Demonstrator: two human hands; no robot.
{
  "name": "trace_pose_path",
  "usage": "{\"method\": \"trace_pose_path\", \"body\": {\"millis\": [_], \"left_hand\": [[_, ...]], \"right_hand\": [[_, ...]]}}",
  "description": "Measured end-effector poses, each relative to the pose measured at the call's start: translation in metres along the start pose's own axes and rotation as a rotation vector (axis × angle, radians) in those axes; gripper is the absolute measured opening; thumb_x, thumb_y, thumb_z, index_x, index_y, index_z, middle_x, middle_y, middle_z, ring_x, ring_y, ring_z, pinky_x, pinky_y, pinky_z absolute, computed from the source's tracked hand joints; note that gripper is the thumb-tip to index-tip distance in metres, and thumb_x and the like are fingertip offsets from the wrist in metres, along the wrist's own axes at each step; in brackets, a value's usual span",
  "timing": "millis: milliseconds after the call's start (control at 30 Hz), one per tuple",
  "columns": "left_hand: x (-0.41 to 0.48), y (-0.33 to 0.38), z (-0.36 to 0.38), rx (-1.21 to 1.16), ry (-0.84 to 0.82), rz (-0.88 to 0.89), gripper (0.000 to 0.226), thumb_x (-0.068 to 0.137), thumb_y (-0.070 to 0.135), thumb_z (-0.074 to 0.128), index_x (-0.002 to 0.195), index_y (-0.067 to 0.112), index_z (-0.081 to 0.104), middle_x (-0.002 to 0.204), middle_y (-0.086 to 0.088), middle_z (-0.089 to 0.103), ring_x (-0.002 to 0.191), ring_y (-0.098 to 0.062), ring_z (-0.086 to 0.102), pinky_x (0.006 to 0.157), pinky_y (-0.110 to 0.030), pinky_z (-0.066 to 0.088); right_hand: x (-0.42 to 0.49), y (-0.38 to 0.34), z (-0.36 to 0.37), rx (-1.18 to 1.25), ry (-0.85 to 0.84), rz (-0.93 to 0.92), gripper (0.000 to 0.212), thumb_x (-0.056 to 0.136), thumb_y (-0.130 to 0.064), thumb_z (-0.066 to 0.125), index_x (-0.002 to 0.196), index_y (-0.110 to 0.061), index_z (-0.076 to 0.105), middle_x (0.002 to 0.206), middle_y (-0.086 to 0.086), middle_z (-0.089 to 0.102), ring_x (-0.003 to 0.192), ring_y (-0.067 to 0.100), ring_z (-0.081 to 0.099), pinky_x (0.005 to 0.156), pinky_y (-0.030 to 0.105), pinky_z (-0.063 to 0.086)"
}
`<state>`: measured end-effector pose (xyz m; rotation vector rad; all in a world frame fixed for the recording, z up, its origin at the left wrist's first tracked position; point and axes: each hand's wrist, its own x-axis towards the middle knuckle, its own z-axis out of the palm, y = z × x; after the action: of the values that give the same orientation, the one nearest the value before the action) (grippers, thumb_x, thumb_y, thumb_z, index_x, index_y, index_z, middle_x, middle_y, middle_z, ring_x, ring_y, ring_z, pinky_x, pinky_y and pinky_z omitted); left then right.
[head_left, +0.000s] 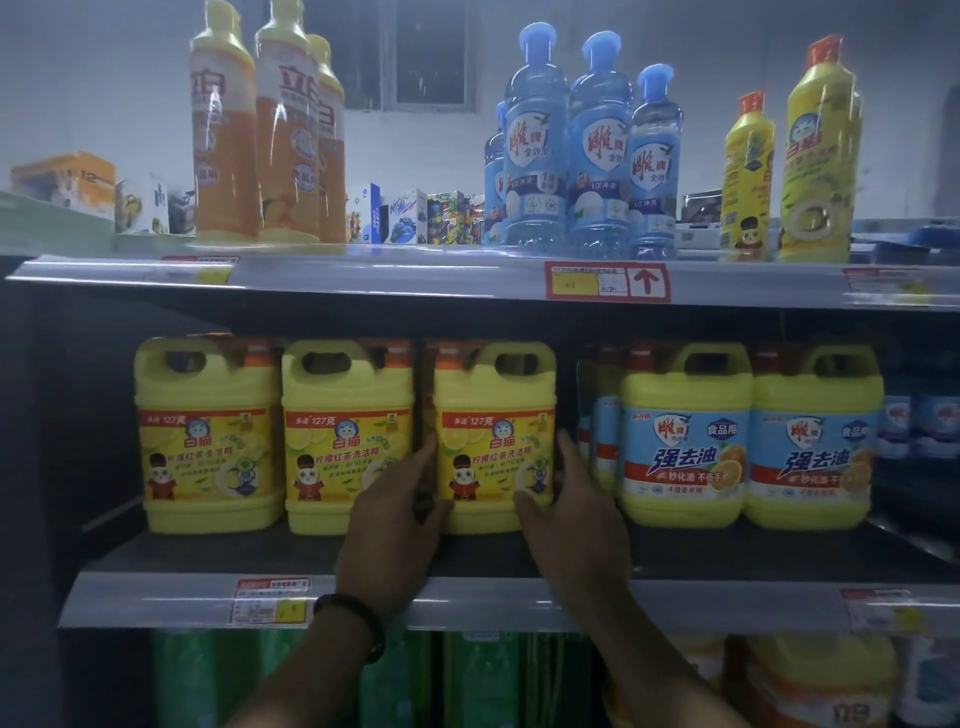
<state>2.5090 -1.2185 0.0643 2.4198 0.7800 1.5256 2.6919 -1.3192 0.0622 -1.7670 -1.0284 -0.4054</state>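
- The left hand (397, 512), a dark band on its wrist, grasps the left side of the yellow plastic detergent jug (493, 415), with its fingers slipped into the narrow gap beside the neighbouring jug.
- The right hand (569, 519) clasps the jug's right side, thumb across the front label and fingers running up the edge.
- The jug stands upright on the dark middle shelf (208, 556), third in its row and near the front edge, orange cap on.
- To do this well, I would keep both palms low and level and slide the jug straight along the shelf. It likely carries real weight, and tilting it could knock the jug on its left.
- Two matching yellow jugs (348, 436) stand to its left. Blue-labelled yellow jugs (685, 436) stand to the right across a gap.
- All these jugs are opaque and capped, so their fill cannot be seen.
- On the top shelf (363, 275) stand tall orange bottles (260, 156), clear blue bottles (592, 156) showing liquid inside, and slim yellow bottles (815, 156).
- Green containers (208, 675) sit on the shelf below.
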Motion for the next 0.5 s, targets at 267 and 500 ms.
{"method": "trace_pose_path", "body": {"millis": [267,500], "left_hand": [[0.001,0.018,-0.003,0.079,-0.148,0.052,0.054,0.1,0.054,0.058,0.147,0.032,0.043,0.119,0.008,0.071,0.095,-0.011,0.064,0.082,-0.027,0.051],[-0.002,0.007,0.003,0.102,-0.067,0.048,0.048,0.101,0.052,0.051,0.143,0.029,0.056,0.125,0.006,0.072,0.108,-0.013,0.067,0.089,-0.034,0.058]], "right_hand": [[0.013,-0.003,0.006,-0.029,-0.066,0.173,0.044,0.085,-0.064,0.073,0.115,-0.033,0.063,0.106,-0.008,0.073,0.096,0.022,0.069,0.08,0.042,0.059],[0.01,-0.005,0.007,-0.102,-0.034,0.142,0.047,0.09,-0.064,0.069,0.121,-0.029,0.06,0.114,-0.001,0.072,0.101,0.027,0.07,0.077,0.037,0.055]]}}
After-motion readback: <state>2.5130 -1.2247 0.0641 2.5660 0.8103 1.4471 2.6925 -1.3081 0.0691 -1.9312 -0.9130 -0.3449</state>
